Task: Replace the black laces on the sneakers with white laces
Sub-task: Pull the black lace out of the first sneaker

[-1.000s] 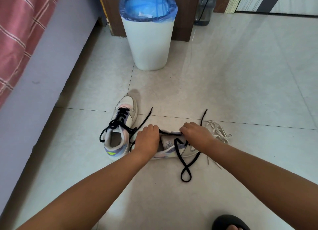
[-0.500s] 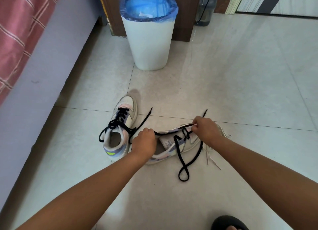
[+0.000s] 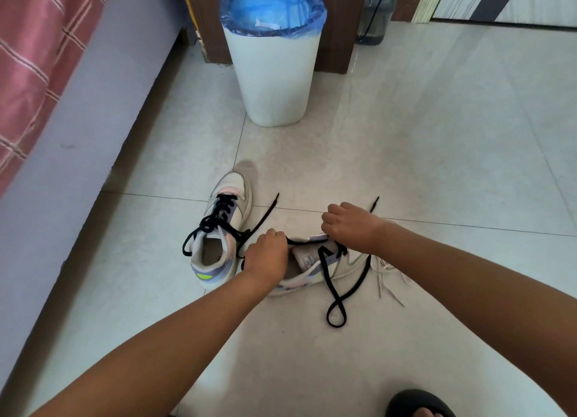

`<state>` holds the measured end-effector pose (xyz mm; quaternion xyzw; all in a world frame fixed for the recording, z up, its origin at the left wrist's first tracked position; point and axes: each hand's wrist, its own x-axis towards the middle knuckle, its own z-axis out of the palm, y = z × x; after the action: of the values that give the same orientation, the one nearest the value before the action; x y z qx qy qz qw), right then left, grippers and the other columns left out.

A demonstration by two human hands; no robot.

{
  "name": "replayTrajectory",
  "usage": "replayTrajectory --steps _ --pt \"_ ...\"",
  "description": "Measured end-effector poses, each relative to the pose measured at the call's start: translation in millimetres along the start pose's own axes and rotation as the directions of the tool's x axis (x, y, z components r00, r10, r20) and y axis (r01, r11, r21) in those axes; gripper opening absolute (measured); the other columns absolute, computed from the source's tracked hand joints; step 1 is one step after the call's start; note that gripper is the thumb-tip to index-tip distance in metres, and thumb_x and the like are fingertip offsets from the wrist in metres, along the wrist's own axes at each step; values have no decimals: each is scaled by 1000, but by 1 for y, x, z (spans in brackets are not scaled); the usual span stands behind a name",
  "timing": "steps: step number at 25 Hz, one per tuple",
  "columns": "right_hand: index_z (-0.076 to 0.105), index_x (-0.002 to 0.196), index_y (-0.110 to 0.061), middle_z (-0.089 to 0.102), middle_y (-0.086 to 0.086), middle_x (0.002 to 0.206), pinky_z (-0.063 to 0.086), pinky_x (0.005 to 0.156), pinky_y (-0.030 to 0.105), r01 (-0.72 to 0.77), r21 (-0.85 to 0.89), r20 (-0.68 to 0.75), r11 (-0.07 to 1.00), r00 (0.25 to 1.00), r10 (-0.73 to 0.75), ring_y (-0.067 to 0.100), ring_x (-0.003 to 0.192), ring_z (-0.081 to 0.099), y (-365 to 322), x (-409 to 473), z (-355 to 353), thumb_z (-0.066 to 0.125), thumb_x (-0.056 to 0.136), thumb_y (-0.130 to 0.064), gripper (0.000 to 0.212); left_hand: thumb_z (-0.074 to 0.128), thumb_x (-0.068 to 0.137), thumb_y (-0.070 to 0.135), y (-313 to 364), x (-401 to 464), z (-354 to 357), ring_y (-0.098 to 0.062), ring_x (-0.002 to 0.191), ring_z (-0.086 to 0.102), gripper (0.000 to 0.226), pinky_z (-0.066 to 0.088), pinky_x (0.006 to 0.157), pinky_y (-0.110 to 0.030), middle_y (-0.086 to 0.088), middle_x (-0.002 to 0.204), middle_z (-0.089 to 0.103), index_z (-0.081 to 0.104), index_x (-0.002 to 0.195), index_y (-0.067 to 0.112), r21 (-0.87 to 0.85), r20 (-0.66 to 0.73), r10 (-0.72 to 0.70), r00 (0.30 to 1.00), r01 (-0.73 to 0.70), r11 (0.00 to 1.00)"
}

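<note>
Two white sneakers lie on the tiled floor. The left sneaker [image 3: 223, 229] stands upright, fully laced with a black lace. The right sneaker [image 3: 315, 270] lies in front of me, its black lace [image 3: 335, 295] partly pulled out and looping onto the floor. My left hand [image 3: 265, 254] grips the sneaker's collar edge, fingers curled. My right hand [image 3: 349, 226] is lifted above the sneaker's far side and pinches a strand of the black lace. White laces [image 3: 390, 273] lie in a heap under my right wrist, mostly hidden by the arm.
A white bin [image 3: 274, 73] with a blue liner stands ahead. A bed side [image 3: 78, 129] with a red checked cover runs along the left. A dark slipper [image 3: 418, 404] shows at the bottom edge. Wooden furniture and a water jug [image 3: 376, 14] stand behind the bin.
My right hand has risen and moved away from the sneaker, drawing the black lace taut out of it. My left hand stays on the sneaker.
</note>
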<state>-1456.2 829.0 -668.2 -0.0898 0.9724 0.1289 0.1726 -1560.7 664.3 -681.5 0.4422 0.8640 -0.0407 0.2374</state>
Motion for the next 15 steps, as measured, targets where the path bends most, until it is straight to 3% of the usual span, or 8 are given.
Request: replayTrajectory --steps 4,6,8,9,11,13,15 --pt "59 57 -17 55 -3 59 36 45 21 67 -22 29 997 997 -67 15 55 52 3 -1 -4 86 38 -11 33 47 91 2 1 -1 -4 -27 107 52 25 39 72 -34 -10 119 48 45 115 7 73 23 46 999 -48 996" --pt "63 80 -12 61 3 80 43 57 27 67 23 31 997 997 -68 19 74 56 4 -5 -7 78 61 -9 24 50 88 0 0 -2 -6 -27 105 52 30 36 68 -33 -9 118 48 43 116 8 123 29 77 997 -80 989" --pt "52 113 -8 54 9 114 41 79 32 -81 45 102 996 992 76 25 104 49 11 -13 -4 52 85 -5 27 54 87 1 -2 -3 -6 -26 104 53 33 33 67 -32 -9 117 49 42 117 9 173 29 110 994 -113 978" --pt "47 120 -8 49 9 122 39 85 34 -233 69 166 970 961 220 26 112 44 16 -18 -3 46 89 -5 31 54 87 1 -3 -4 -6 -26 104 53 33 33 67 -32 -8 117 49 43 117 9 183 27 120 992 -123 975" --pt "45 124 -9 46 9 128 38 92 37 -573 103 311 813 795 521 26 121 40 22 -29 3 44 90 -6 35 52 88 1 -5 -3 -6 -26 105 54 32 33 69 -32 -8 118 51 44 117 9 166 20 114 993 -116 979" --pt "45 128 -8 46 9 131 37 97 41 -740 127 515 660 618 594 27 124 39 17 -37 16 43 91 -10 37 49 89 1 -5 -2 -7 -27 105 55 31 35 69 -31 -8 117 52 45 118 9 141 7 99 995 -99 985" --pt "43 129 -9 45 10 132 38 96 41 -758 166 511 631 613 602 28 123 39 7 -32 18 42 94 -14 36 49 89 0 -4 -2 -6 -27 105 55 31 36 69 -32 -8 117 52 45 118 8 136 -1 101 995 -100 986"
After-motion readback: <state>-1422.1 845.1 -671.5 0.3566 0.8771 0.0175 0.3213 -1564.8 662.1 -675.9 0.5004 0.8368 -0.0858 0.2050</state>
